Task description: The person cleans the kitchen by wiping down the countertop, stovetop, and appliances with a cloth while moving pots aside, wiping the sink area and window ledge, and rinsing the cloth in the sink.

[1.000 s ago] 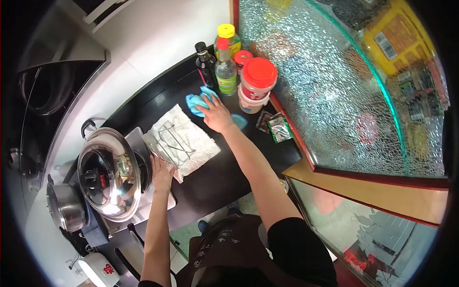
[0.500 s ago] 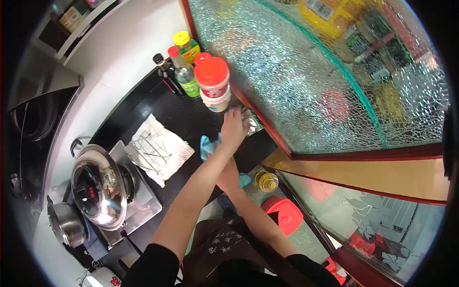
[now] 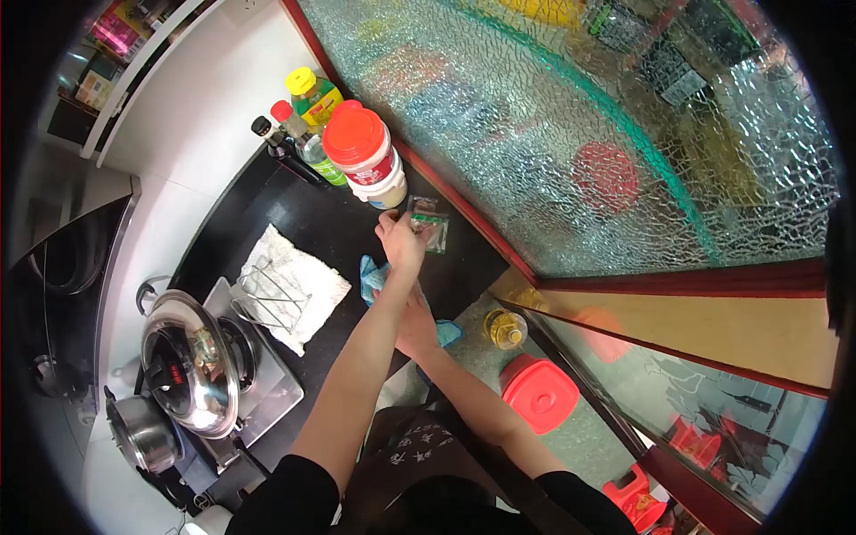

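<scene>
My left hand [image 3: 400,242] is over the black counter [image 3: 299,201], its fingers loosely bent and a little apart. Close by its right side lies a small clear-and-green packet [image 3: 432,230]; whether they touch is hard to see. Below, my right hand [image 3: 415,328] presses on a blue cloth [image 3: 370,278], which shows on both sides of the hand and at the counter's front edge [image 3: 448,333]. My left forearm crosses over part of the right hand and cloth.
Stacked red-lidded tubs [image 3: 364,152] and several bottles [image 3: 309,152] stand at the back corner. A wire rack [image 3: 275,294] sits on a white cloth [image 3: 314,287]. Left is a lidded pan [image 3: 190,366] on the stove. An oil jug [image 3: 506,330] and red bin [image 3: 540,394] are on the floor.
The view has shifted, so the counter items appear further left. More of the packet shows beside my left hand now. My right hand stays on the blue cloth.
</scene>
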A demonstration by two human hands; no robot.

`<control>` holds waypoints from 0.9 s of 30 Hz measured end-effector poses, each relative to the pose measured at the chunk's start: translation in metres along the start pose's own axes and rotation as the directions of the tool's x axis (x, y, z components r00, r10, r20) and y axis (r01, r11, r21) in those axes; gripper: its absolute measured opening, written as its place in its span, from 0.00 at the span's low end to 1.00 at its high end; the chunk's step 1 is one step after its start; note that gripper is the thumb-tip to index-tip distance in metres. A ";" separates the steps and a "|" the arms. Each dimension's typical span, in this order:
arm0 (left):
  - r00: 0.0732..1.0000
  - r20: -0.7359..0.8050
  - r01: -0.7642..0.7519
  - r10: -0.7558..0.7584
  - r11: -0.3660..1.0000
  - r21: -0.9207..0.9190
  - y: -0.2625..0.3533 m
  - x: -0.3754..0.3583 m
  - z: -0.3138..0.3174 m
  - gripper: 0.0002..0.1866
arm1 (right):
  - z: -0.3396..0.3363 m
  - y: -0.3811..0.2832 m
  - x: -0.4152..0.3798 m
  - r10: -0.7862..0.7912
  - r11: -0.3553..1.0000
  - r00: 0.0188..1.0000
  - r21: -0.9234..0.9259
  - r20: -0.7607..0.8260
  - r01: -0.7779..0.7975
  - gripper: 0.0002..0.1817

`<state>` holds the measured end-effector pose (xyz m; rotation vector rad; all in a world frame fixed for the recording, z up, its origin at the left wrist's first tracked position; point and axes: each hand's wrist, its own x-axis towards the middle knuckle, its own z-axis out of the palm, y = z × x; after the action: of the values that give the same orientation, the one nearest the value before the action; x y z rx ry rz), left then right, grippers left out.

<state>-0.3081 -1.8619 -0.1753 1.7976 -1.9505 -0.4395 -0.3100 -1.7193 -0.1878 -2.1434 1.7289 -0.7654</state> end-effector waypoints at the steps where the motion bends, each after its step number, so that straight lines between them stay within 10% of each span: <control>1: 1.000 0.013 -0.016 0.016 1.000 0.017 0.001 0.003 0.003 0.21 | 0.000 0.002 0.000 -0.022 1.000 0.999 -0.014 0.044 0.022 0.29; 13: 0.937 0.190 0.309 -0.294 0.950 -0.050 0.010 0.011 0.013 0.27 | -0.013 0.008 0.004 -0.174 0.984 0.984 0.037 0.037 0.172 0.29; 19: 0.989 -0.095 -0.112 0.116 0.993 0.043 0.005 -0.001 0.012 0.19 | -0.006 0.012 0.002 -0.173 0.984 0.984 0.051 0.052 0.170 0.29; 25: 0.994 -0.014 0.102 -0.113 0.940 -0.325 -0.021 -0.015 -0.076 0.19 | -0.040 0.027 0.012 0.166 0.977 0.973 -0.163 0.159 -0.141 0.36; 27: 0.993 0.010 0.105 -0.121 0.809 -0.579 -0.059 -0.014 -0.078 0.23 | -0.039 0.049 0.031 0.176 0.968 0.984 -0.180 -0.026 -0.177 0.33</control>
<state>-0.2164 -1.8488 -0.1413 1.4987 -1.4653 -0.9324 -0.3673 -1.7573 -0.1748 -2.0617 2.0329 -0.5918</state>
